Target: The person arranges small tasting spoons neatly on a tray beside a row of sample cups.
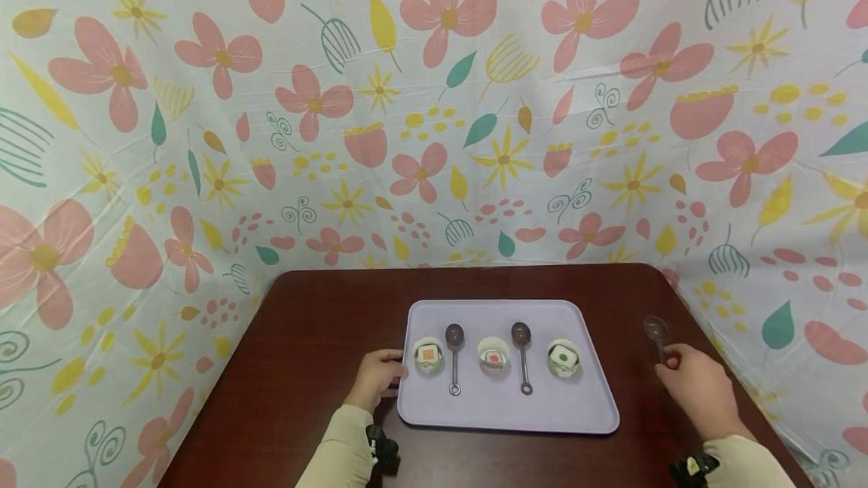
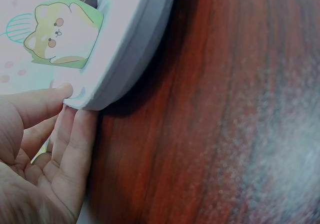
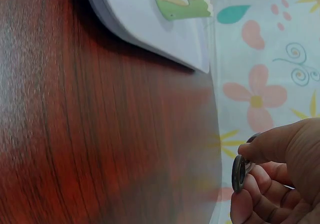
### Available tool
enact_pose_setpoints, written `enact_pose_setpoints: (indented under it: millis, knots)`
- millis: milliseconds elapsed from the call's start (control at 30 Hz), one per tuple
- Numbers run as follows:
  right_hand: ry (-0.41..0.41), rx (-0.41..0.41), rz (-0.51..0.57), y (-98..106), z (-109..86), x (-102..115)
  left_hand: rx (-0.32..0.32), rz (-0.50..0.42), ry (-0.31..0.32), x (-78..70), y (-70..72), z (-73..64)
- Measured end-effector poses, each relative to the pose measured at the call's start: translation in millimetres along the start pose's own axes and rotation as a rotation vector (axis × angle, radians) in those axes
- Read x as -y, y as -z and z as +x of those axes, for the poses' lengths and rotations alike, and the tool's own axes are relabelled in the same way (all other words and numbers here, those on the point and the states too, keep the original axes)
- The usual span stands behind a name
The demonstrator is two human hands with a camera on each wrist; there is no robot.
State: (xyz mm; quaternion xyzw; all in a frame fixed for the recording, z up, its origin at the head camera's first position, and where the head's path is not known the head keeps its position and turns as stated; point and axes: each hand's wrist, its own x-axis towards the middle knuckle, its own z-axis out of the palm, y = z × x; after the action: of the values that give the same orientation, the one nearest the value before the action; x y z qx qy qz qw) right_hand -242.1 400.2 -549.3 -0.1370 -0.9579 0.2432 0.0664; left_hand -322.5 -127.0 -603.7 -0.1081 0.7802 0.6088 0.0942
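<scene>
A pale lilac tray (image 1: 505,411) lies on the table, and my left hand (image 1: 374,380) grips its left edge. In the left wrist view the thumb (image 2: 42,102) is on top of the rim and the fingers are beneath. On the tray stand a left cup (image 1: 428,367), a middle cup (image 1: 493,369) and a right cup (image 1: 563,372), each showing a white piece with an orange, red or green mark. Between them lie two grey spoons, a left spoon (image 1: 455,336) and a right spoon (image 1: 521,334). Right of the tray, my right hand (image 1: 700,386) pinches another spoon (image 1: 655,329) by its handle, bowl pointing away; its ring end (image 3: 239,173) shows in the right wrist view.
The dark wooden table (image 1: 319,315) has rounded far corners. A flower-patterned cloth (image 1: 434,134) hangs behind it and along both sides. Dark wrist devices, one on the left (image 1: 381,444) and one on the right (image 1: 695,467), sit at the sleeves.
</scene>
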Motion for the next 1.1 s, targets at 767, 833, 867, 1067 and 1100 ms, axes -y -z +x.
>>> enact_pose_setpoints:
  millis: [767, 833, 867, 1067, 1100]
  knots:
    - [0.046, 0.004, 0.024, -11.6, -1.4, 44.1, 0.008, -0.021, 0.004, -1.6, 0.6, -0.9]
    - [0.049, 0.011, 0.028, -13.2, -0.8, 47.0, 0.007, -0.025, 0.004, -2.3, 0.7, -1.2]
    - [0.052, 0.014, 0.029, -14.2, -0.8, 48.4, 0.007, -0.025, 0.002, -2.4, 0.7, -1.3]
    - [0.079, 0.025, 0.035, -21.3, -2.1, 55.5, 0.004, -0.022, 0.000, -0.4, 0.4, -0.4]
    - [0.081, 0.027, 0.035, -22.3, -2.3, 56.5, 0.003, -0.021, 0.002, 0.2, 0.3, -0.2]
